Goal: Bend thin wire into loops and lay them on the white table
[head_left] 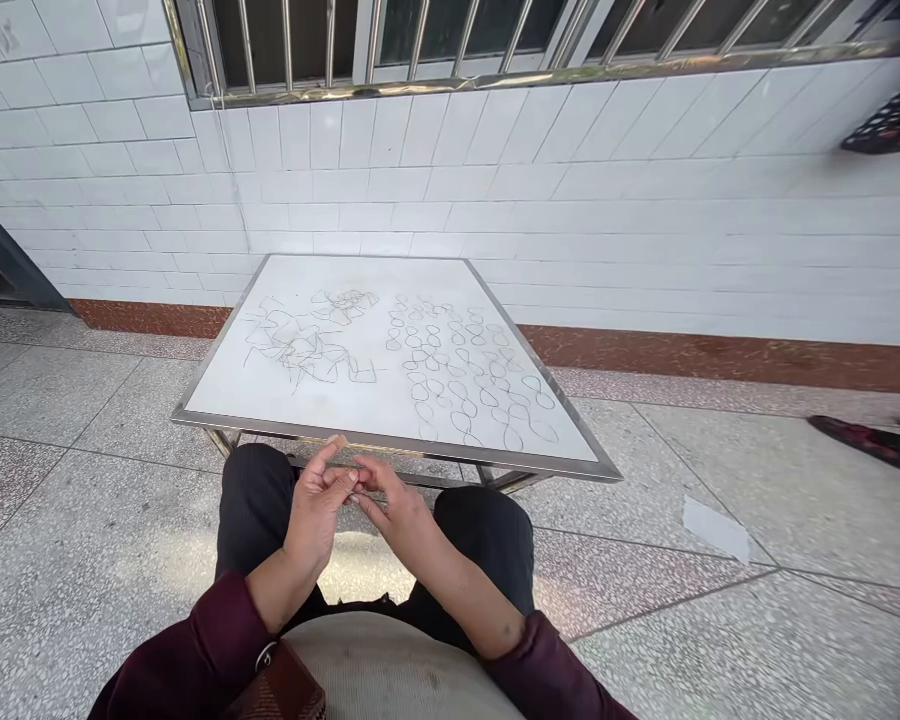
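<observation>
My left hand [319,502] and my right hand [399,508] meet above my lap, just in front of the table's near edge. Thumb and fingertips of both are pinched together at one spot. Whatever lies between them is too thin or too hidden to make out. On the white tabletop [270,400] to the left is a tangle of thin, bent wire-like pieces [300,352]. Over the right half, several thin pieces shaped into double loops, like figure eights [461,382], are spread out in rough rows.
A metal rim [390,442] edges the low table, which stands by a white tiled wall [420,215]. Above is a barred window [450,40]. A pale flat piece [716,530] lies on the speckled floor at right. Another person's shoe [870,440] shows at the right edge.
</observation>
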Demonstrator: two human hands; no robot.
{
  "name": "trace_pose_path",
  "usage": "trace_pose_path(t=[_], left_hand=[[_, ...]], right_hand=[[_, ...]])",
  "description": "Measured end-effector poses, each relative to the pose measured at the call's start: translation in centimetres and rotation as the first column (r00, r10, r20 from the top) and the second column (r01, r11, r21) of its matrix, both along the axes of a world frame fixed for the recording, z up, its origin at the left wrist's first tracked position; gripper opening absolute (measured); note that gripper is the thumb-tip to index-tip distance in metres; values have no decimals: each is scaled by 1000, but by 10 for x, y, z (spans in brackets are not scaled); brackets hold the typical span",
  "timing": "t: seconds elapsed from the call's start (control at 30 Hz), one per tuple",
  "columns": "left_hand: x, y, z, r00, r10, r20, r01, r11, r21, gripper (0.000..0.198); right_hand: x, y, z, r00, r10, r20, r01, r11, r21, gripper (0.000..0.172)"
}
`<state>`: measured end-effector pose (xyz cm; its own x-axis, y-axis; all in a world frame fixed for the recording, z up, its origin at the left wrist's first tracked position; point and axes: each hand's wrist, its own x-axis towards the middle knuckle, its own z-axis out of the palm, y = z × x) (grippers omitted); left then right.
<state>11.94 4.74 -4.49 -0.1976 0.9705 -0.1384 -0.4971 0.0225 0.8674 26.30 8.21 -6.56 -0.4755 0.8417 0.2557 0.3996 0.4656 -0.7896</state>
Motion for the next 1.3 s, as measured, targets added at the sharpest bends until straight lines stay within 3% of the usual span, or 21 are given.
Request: trace_pose_path(t=[0.17,0.33,0.47,0.53,0.67,0.77,0.93,1.1,1.3], left_hand=[[3,-1,3,999,-15,-34,14,1000,-18,69],[-11,-1,2,989,-83,-126,77,995,-56,71],[-31,4,-3,948,136,-287,-130,991,41,56],[-40,6,0,898,183,-400,-144,981,126,49],[-46,3,12,814,-21,-581,94,991,95,38],[-42,1,17,798,-197,-570,238,971,-3,41],[-36,0,17,816,-329,-476,331,940,-83,48],[-34,0,16,804,-487,-341,481,870,-108,53],[-34,-3,18,769,-525,-366,518,846,-126,54]], right_hand=[[-3,-4,-5,987,-56,-152,55,998,-8,30],[2,-1,-1,941,-115,-318,66,985,-160,30],[8,2,5,894,-108,-436,-30,955,-297,34],[10,2,7,887,-53,-460,-128,926,-354,36],[10,0,8,897,52,-439,-241,890,-386,38],[10,0,11,925,86,-371,-225,910,-349,37],[12,-2,17,971,64,-230,-133,944,-301,31],[15,-3,19,970,42,-239,-117,944,-309,23],[19,-4,15,963,48,-266,-141,929,-342,25]])
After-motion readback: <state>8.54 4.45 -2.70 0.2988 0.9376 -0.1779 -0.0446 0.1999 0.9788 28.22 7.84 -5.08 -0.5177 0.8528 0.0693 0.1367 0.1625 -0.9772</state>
